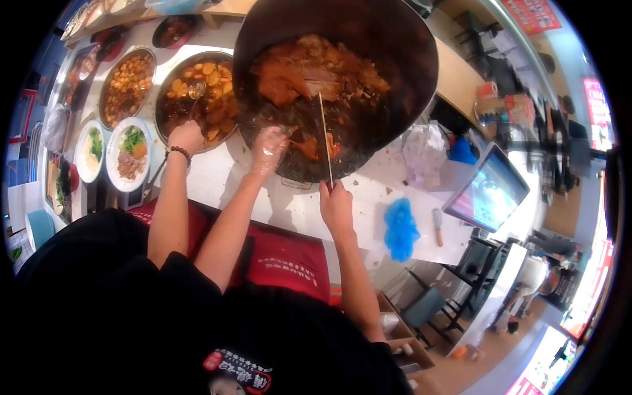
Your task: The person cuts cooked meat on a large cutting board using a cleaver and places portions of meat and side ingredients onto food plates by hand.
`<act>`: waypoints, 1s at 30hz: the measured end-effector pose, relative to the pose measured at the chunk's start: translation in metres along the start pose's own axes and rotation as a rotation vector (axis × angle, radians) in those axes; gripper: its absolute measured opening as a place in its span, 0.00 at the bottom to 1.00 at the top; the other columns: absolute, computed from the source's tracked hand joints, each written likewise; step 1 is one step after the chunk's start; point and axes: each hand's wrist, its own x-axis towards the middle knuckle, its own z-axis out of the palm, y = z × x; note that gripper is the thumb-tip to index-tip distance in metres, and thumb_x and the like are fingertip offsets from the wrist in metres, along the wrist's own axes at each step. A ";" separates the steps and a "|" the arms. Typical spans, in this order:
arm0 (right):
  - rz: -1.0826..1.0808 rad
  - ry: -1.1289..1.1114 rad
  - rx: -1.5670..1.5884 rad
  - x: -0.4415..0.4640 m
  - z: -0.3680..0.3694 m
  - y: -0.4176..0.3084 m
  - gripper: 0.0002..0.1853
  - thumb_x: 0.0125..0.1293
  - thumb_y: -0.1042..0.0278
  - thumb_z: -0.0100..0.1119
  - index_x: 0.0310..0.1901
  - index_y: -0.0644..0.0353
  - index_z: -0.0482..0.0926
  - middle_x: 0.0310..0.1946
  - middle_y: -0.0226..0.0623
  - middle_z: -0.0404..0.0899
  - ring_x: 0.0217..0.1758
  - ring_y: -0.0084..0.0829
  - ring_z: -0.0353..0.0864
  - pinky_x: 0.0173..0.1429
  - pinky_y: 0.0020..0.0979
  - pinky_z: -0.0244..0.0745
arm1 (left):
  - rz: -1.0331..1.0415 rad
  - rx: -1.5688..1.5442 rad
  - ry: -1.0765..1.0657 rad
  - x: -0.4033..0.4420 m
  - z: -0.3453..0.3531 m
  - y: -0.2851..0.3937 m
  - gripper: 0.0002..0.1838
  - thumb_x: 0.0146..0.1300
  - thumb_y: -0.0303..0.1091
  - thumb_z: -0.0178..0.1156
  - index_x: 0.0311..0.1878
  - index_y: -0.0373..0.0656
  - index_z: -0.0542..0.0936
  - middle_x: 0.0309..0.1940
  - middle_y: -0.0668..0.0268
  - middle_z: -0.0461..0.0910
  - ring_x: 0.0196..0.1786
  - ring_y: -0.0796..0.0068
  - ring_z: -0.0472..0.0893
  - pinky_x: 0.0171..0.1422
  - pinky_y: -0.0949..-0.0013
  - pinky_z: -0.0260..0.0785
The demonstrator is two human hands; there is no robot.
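My right hand (336,201) grips the handle of a long, narrow knife (326,141), whose blade reaches up over a large dark pot (408,59). Inside the pot lie big pieces of brown braised meat (283,79) in dark liquid. My left hand (268,151), in a clear plastic glove, is over the near left part of the pot. Its fingers are curled at a small reddish-brown piece of meat (306,148), and the fingertips are partly hidden. The knife passes just to the right of that piece.
At left, a co-worker's hand (187,137) with a bracelet holds a ladle (196,91) in a pot of stew (214,76). Two plates of food (117,158) stand nearby. On the right are a blue plastic bag (401,230), a small knife (438,227) and a tablet screen (488,187).
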 end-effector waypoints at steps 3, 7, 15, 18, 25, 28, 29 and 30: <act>0.049 -0.053 0.014 -0.003 -0.012 -0.011 0.17 0.71 0.60 0.56 0.38 0.72 0.77 0.31 0.62 0.82 0.39 0.62 0.82 0.44 0.52 0.75 | 0.125 0.086 0.005 0.001 -0.010 0.020 0.10 0.54 0.26 0.69 0.41 0.41 0.87 0.48 0.59 0.82 0.53 0.57 0.80 0.58 0.63 0.73; 0.038 -0.051 0.054 0.001 -0.013 -0.011 0.17 0.71 0.60 0.56 0.39 0.72 0.76 0.31 0.61 0.82 0.39 0.62 0.81 0.43 0.52 0.75 | 0.112 0.079 -0.014 0.004 -0.013 0.025 0.09 0.54 0.26 0.69 0.40 0.40 0.87 0.48 0.58 0.82 0.53 0.56 0.80 0.58 0.62 0.73; -0.020 -0.048 0.004 0.005 -0.014 0.003 0.16 0.71 0.62 0.57 0.40 0.71 0.76 0.33 0.60 0.82 0.40 0.62 0.81 0.44 0.52 0.75 | 0.138 0.048 0.022 -0.001 -0.007 0.008 0.08 0.54 0.26 0.70 0.39 0.38 0.86 0.47 0.56 0.82 0.51 0.54 0.81 0.56 0.61 0.74; -0.042 -0.014 0.020 0.000 -0.018 0.001 0.16 0.70 0.62 0.58 0.35 0.70 0.76 0.29 0.58 0.81 0.36 0.61 0.81 0.40 0.49 0.73 | 0.134 0.058 0.021 -0.002 -0.011 0.016 0.08 0.54 0.25 0.68 0.39 0.38 0.85 0.48 0.54 0.81 0.50 0.52 0.80 0.56 0.58 0.74; -0.132 -0.014 -0.017 0.008 -0.011 0.014 0.14 0.69 0.64 0.59 0.35 0.70 0.75 0.28 0.58 0.81 0.34 0.61 0.80 0.38 0.50 0.73 | 0.130 0.040 0.027 -0.008 -0.005 0.001 0.09 0.54 0.23 0.67 0.40 0.38 0.84 0.48 0.54 0.81 0.51 0.51 0.81 0.57 0.58 0.74; -0.090 -0.043 -0.006 0.009 -0.010 0.008 0.14 0.70 0.64 0.57 0.39 0.70 0.74 0.32 0.59 0.82 0.37 0.63 0.80 0.40 0.53 0.74 | 0.001 -0.110 -0.001 -0.007 -0.004 0.002 0.09 0.55 0.23 0.67 0.40 0.38 0.84 0.48 0.53 0.81 0.51 0.51 0.80 0.57 0.58 0.74; -0.089 -0.041 -0.005 0.012 -0.007 0.011 0.14 0.70 0.64 0.57 0.39 0.70 0.74 0.32 0.59 0.82 0.37 0.63 0.80 0.40 0.53 0.74 | 0.068 -0.023 0.016 -0.006 -0.007 0.004 0.08 0.55 0.23 0.67 0.40 0.38 0.84 0.48 0.53 0.81 0.51 0.51 0.80 0.57 0.57 0.74; -0.101 -0.034 -0.045 0.015 -0.005 0.015 0.14 0.70 0.64 0.57 0.39 0.70 0.75 0.32 0.59 0.82 0.37 0.63 0.80 0.40 0.53 0.74 | 0.134 0.061 0.036 -0.004 -0.008 0.008 0.08 0.55 0.23 0.66 0.39 0.38 0.84 0.48 0.53 0.81 0.51 0.51 0.80 0.57 0.57 0.74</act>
